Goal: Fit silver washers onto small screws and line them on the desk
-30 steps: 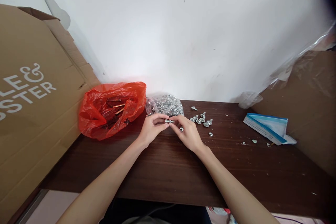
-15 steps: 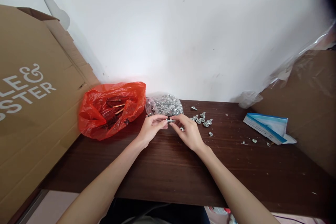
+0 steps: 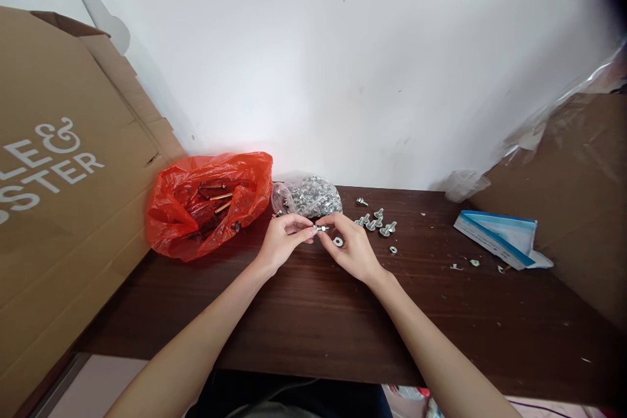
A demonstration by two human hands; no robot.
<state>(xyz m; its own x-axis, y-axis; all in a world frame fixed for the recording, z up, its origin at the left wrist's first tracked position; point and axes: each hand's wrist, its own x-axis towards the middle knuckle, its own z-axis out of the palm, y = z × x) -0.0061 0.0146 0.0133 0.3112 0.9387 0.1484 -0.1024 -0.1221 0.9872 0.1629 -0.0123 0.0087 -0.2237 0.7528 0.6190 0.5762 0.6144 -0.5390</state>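
Observation:
Between the fingertips of my two hands a small silvery bolt (image 3: 321,228) lies roughly level, with washer-like and nut-like parts on its shank. My left hand (image 3: 285,240) pinches its head end between thumb and fingers. Around its other end, the thumb and index finger of my right hand (image 3: 353,247) are closed, and the fine contact is too small to make out. A flat washer (image 3: 337,241) lies on the table just under my right thumb. Several similar bolts (image 3: 375,222) stand and lie right of my right hand, with a nut (image 3: 393,250) in front of them.
A clear bag of metal hardware (image 3: 313,196) sits behind my hands. Left of it is an open red plastic bag (image 3: 166,225) with copper-coloured rods (image 3: 223,202). Cardboard (image 3: 59,209) stands at the left. A blue-and-white packet (image 3: 499,238) and a clear cup (image 3: 465,185) lie at the right.
The bolt has shifted slightly to the right and down between my fingers. My right fingertips have parted a little, and more of the washer beneath them shows.

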